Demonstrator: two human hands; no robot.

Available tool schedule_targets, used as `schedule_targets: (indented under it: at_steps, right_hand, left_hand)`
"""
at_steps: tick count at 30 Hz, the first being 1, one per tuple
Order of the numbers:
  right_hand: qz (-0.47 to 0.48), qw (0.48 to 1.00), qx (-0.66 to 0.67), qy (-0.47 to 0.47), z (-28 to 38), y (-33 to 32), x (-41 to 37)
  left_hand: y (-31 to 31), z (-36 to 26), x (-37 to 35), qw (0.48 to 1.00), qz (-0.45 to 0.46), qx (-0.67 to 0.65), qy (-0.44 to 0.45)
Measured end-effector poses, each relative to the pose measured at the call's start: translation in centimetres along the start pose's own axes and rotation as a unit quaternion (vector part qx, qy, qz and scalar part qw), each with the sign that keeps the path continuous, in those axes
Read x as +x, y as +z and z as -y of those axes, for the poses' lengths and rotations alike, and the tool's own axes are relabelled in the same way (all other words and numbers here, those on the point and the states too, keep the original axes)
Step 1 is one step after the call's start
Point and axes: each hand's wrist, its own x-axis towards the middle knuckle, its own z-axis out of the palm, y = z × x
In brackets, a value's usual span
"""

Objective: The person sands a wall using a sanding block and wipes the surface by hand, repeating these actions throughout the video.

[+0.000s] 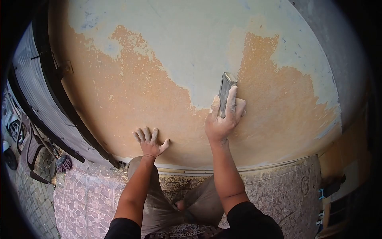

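A wall [159,95] with worn orange paint and pale grey-green patches fills most of the head view. My right hand [226,115] is wrapped round a grey rectangular block [226,89], holding it upright against the wall near the border of a pale patch. Whitish dust coats its fingers. Lower and to the left, my left hand [151,142] lies flat on the orange part of the wall with its fingers spread, holding nothing. The face of the block towards the wall is hidden.
A dark-framed corrugated panel [51,87] stands along the left. Beyond it are a brown chair [34,153], a brush head [63,163] and a parked motorcycle [15,129]. Stone-patterned tiles [87,195] cover the floor by my legs.
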Motion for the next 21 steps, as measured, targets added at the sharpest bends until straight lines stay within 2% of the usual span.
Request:
schedule_targets:
  at_steps: [1,3,5,6,8,11,12,13,15,16,18,19,21]
  right_hand:
    - [-0.002,1.000,0.001,-0.004,-0.2,0.4,-1.0]
    - [-0.075,0.997,0.009,0.011,-1.3,2.1,-6.8]
    - [-0.019,1.000,-0.007,-0.020,-1.8,1.6,-14.2]
    - [-0.021,1.000,-0.003,-0.023,-1.6,1.0,-14.6]
    - [0.050,0.999,0.004,-0.012,-1.3,-0.1,-14.2]
    - [-0.005,0.999,0.040,0.015,-1.2,-0.1,-4.5]
    - [-0.008,1.000,0.005,0.005,-0.8,-0.7,-0.8]
    - [-0.001,1.000,0.001,0.010,-1.1,-0.3,-0.3]
    - [-0.078,0.996,0.022,0.047,-1.3,0.5,0.5]
    - [-0.081,0.994,0.045,0.064,-1.6,1.0,-1.9]
    - [-0.017,0.999,-0.032,-0.028,-2.8,0.9,-9.4]
    - [0.005,0.999,-0.029,-0.041,-3.0,0.6,-13.6]
    - [0.019,0.998,-0.024,-0.060,-3.2,0.9,-15.2]
  left_hand:
    - [0.2,0.1,0.3,1.000,-0.008,0.000,0.003]
    - [0.5,0.4,0.4,1.000,-0.008,0.002,0.007]
    - [0.2,0.4,0.0,1.000,-0.001,0.006,0.010]
    - [0.2,0.3,0.0,1.000,0.001,0.006,0.011]
    - [0.4,0.5,0.7,1.000,0.003,0.010,0.016]
    - [-0.1,0.0,0.4,1.000,0.006,0.000,0.018]
    - [0.2,0.2,0.2,1.000,0.007,0.003,0.011]
    - [0.3,0.3,0.0,1.000,0.008,0.008,0.004]
    - [0.2,0.4,0.1,1.000,0.005,0.007,0.008]
    - [0.0,0.4,0.3,1.000,0.008,0.015,0.018]
    - [0.0,0.4,0.5,0.999,0.008,0.027,0.028]
    - [-0.2,0.3,0.5,0.999,0.004,0.026,0.030]
    - [-0.1,0.2,0.7,0.999,0.002,0.027,0.034]
